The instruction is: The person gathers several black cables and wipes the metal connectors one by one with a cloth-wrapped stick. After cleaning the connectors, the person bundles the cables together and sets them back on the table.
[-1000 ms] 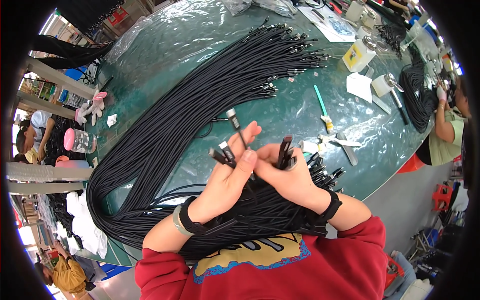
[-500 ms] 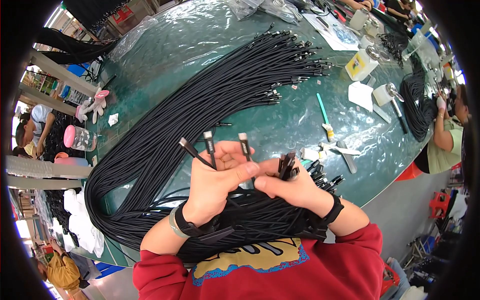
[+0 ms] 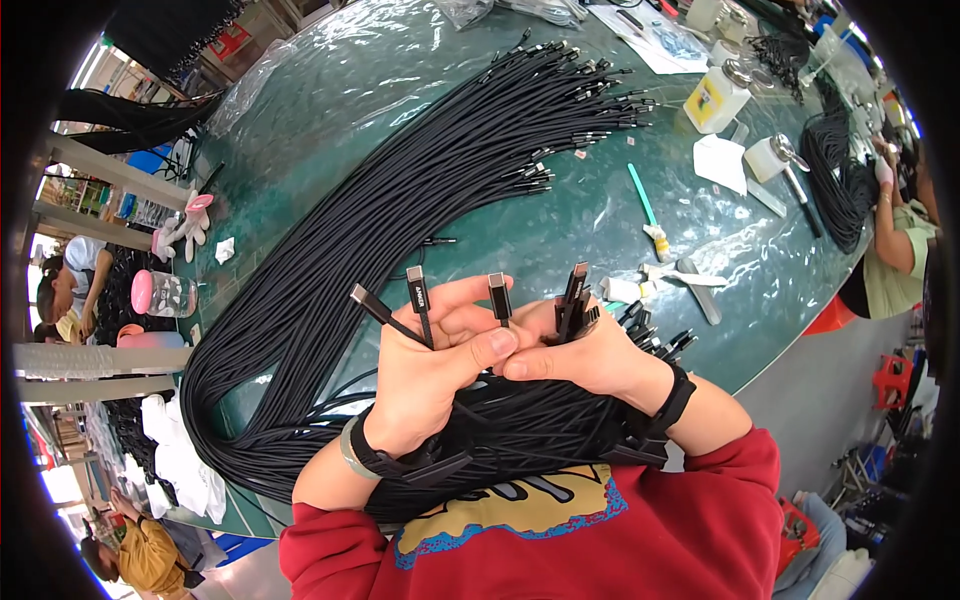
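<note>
My left hand [image 3: 430, 375] holds three black cable ends, their metal plugs [image 3: 418, 290] fanned upward between the fingers. My right hand [image 3: 590, 355] grips a small bunch of cable plugs [image 3: 575, 300] upright, thumb touching my left thumb. Under both wrists lies a thick bundle of black cables [image 3: 520, 440] across my lap. A far larger sheaf of black cables [image 3: 400, 210] runs over the green table [image 3: 560, 210] from upper right and loops round at the left.
White glue bottles [image 3: 715, 95], a white cloth [image 3: 720, 160], a teal-handled brush [image 3: 645, 205] and small tools lie on the table's right side. Another person [image 3: 895, 230] sits at the right with a second cable pile [image 3: 835, 170]. More people sit at the left.
My left hand spread its cable ends into a fan and moved from overlapping the right hand to beside it. Both hands rose slightly closer to the camera.
</note>
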Available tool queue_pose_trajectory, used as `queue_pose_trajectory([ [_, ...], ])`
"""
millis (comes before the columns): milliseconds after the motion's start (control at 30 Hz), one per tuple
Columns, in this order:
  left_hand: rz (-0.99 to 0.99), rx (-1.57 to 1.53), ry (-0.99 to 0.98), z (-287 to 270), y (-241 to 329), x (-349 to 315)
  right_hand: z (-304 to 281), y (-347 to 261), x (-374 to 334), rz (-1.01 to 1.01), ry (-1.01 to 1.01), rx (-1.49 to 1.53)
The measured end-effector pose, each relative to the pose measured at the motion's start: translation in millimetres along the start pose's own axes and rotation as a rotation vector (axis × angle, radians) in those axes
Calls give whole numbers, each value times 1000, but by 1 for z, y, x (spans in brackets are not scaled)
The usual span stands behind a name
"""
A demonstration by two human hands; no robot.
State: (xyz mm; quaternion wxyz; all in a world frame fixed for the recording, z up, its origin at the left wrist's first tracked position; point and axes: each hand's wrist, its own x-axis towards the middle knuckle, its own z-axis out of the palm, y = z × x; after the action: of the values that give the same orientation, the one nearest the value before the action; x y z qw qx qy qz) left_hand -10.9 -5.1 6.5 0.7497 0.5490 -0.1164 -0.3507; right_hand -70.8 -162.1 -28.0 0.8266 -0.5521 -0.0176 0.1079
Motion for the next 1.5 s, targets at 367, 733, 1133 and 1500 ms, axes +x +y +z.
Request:
queue_pose_trajectory([
  [367,-79,-43,-10,3,3,0,3,2,-1,55,92,-77],
  [733,125,144,1,5,-23,12,10,-4,-3,38,90,-182],
  [1133,7,-134,-7,-10,-17,12,9,-7,-2,136,208,-118],
  [1500,-27,-88,59,-4,-9,9,5,-10,-1,183,91,-14],
])
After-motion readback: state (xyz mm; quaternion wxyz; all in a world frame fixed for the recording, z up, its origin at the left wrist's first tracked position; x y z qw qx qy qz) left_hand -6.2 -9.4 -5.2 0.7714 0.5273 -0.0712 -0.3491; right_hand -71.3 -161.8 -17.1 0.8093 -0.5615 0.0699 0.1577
